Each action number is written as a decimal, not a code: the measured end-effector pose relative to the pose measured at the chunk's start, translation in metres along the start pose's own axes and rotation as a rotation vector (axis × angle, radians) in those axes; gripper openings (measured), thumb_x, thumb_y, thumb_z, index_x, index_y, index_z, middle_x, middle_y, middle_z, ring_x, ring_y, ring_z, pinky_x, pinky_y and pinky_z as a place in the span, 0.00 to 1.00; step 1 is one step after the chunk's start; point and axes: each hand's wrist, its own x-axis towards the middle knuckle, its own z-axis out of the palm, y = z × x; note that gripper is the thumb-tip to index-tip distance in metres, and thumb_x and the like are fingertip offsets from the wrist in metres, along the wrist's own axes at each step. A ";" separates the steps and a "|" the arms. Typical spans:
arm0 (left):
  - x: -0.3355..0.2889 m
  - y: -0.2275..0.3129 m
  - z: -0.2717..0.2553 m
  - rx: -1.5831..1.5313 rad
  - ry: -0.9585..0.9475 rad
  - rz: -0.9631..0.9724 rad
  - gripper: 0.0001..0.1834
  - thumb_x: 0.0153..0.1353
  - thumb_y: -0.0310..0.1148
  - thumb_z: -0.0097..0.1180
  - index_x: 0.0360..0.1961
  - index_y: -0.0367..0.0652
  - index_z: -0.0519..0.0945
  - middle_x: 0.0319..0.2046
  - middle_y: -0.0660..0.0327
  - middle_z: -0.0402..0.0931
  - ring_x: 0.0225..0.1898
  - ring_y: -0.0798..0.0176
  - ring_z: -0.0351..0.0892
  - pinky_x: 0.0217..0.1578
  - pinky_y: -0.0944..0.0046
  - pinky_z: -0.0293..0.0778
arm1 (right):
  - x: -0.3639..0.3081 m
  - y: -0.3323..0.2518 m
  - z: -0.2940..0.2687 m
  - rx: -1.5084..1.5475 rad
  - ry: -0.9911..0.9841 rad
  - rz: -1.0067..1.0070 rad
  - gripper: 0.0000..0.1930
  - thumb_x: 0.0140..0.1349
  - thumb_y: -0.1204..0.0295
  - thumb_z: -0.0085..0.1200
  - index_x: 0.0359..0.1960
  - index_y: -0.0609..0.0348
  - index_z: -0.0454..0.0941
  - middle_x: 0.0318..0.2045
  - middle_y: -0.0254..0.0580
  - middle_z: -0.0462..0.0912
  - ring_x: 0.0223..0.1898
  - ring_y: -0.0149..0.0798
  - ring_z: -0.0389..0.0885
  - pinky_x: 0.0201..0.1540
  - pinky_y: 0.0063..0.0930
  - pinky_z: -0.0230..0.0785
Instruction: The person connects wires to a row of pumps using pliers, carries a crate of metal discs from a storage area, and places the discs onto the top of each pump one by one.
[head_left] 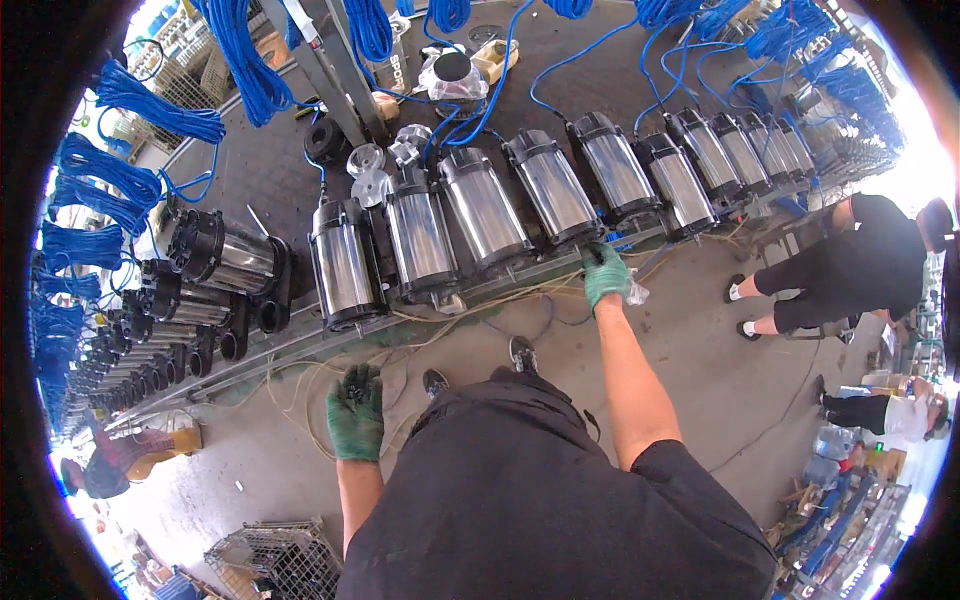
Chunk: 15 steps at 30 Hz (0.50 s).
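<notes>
My right hand [605, 275], in a green work glove, reaches up to the bench edge. Its fingers are bunched beside the lower end of a silver cylindrical motor [552, 190] with black end caps. What they grip is too small to make out. A scrap of clear plastic [637, 292] shows beside that wrist. My left hand [356, 412], also gloved in green, hangs in front of the bench with its fingers apart. Dark marks cover its glove, and no held object shows. Nearest to it on the bench lies another silver motor [345, 265].
More motors [490, 210] lie along the bench [290, 185], trailing blue cables. Coiled blue cables [240, 55] hang above. Loose hoses [290, 395] cross the floor by my feet. A wire crate [275, 560] stands at lower left. A person in black [850, 265] bends at the right.
</notes>
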 end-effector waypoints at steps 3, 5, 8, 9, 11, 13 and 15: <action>0.000 0.012 0.007 -0.190 0.038 -0.093 0.23 0.76 0.42 0.40 0.57 0.33 0.76 0.59 0.46 0.76 0.63 0.43 0.74 0.63 0.46 0.74 | 0.002 0.000 0.007 -0.025 0.040 -0.031 0.11 0.61 0.73 0.60 0.45 0.58 0.84 0.41 0.57 0.86 0.44 0.58 0.84 0.48 0.43 0.74; 0.001 0.019 0.012 -0.364 0.075 -0.175 0.23 0.76 0.42 0.40 0.57 0.34 0.76 0.59 0.45 0.76 0.63 0.43 0.74 0.63 0.46 0.74 | 0.004 0.005 0.009 -0.006 0.015 -0.010 0.12 0.59 0.74 0.59 0.44 0.59 0.84 0.40 0.57 0.86 0.44 0.59 0.83 0.48 0.43 0.74; 0.000 0.024 0.006 -0.392 0.100 -0.187 0.23 0.76 0.42 0.40 0.57 0.34 0.76 0.59 0.45 0.77 0.62 0.42 0.75 0.63 0.46 0.75 | 0.002 -0.006 0.012 -0.084 0.044 -0.044 0.13 0.58 0.76 0.58 0.45 0.59 0.84 0.42 0.58 0.85 0.45 0.60 0.83 0.49 0.44 0.74; 0.001 0.025 0.005 -0.400 0.102 -0.189 0.23 0.76 0.42 0.40 0.56 0.34 0.76 0.59 0.45 0.77 0.61 0.42 0.75 0.62 0.46 0.75 | 0.001 -0.008 0.015 -0.150 0.063 -0.045 0.13 0.58 0.76 0.58 0.46 0.59 0.84 0.42 0.58 0.85 0.45 0.60 0.82 0.49 0.43 0.74; 0.003 0.027 0.003 -0.407 0.097 -0.187 0.23 0.76 0.42 0.40 0.56 0.34 0.76 0.58 0.45 0.77 0.61 0.42 0.76 0.62 0.46 0.75 | -0.002 -0.012 0.020 -0.281 0.099 -0.049 0.14 0.58 0.77 0.58 0.46 0.59 0.83 0.44 0.58 0.84 0.46 0.61 0.81 0.50 0.43 0.74; 0.003 0.027 0.002 -0.362 0.090 -0.167 0.23 0.76 0.42 0.40 0.55 0.34 0.77 0.57 0.45 0.78 0.60 0.42 0.76 0.61 0.46 0.76 | -0.003 -0.009 0.025 -0.218 0.106 -0.004 0.14 0.57 0.77 0.59 0.46 0.60 0.82 0.45 0.57 0.84 0.47 0.60 0.81 0.51 0.43 0.74; 0.004 0.022 -0.001 -0.235 0.084 -0.119 0.22 0.76 0.42 0.40 0.54 0.34 0.77 0.56 0.46 0.79 0.60 0.42 0.76 0.60 0.46 0.76 | -0.002 -0.004 0.038 0.193 0.175 0.026 0.13 0.58 0.78 0.59 0.46 0.62 0.81 0.45 0.52 0.84 0.44 0.52 0.82 0.50 0.41 0.74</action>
